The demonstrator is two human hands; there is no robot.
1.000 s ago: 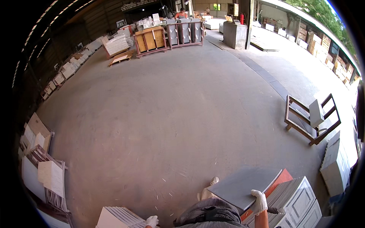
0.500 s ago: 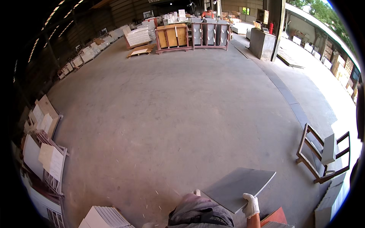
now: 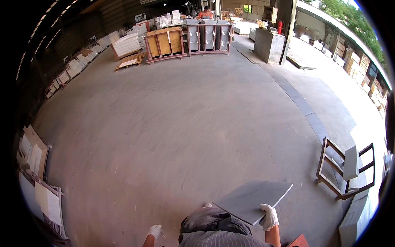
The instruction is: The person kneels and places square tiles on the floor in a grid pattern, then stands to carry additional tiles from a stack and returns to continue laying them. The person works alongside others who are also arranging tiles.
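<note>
Two white-gloved hands showed low in your view, and only one of them clearly had hold of something. Your right hand (image 3: pixel 269 217) was grasping a flat, dark grey slab (image 3: pixel 251 199) by its near right-hand side, the gloved fingers lying over the pale edge. That slab was in front of you and a little to your right, tilted, with one corner pointing away to the right; you could not have told from this angle whether its lower edge touched the floor (image 3: pixel 164 123). Your left hand (image 3: pixel 155 230) hung out to the left of your striped shirt (image 3: pixel 218 238), well apart from the slab; its fingers were too small and blurred to tell whether they were clenched or loose. Near your right forearm, at the bottom of the view, a reddish board (image 3: pixel 299 241) poked in. Farther right stood a dark frame (image 3: pixel 329 188) with a pale block (image 3: pixel 351 162) set on it. Off to your left, a light slab (image 3: pixel 48 203) leaned among others. Across the floor, a rack of orange-brown panels (image 3: pixel 164 43) stood beside a rack of grey panels (image 3: pixel 209 38), with a person in orange (image 3: pixel 205 15) behind the latter.
</note>
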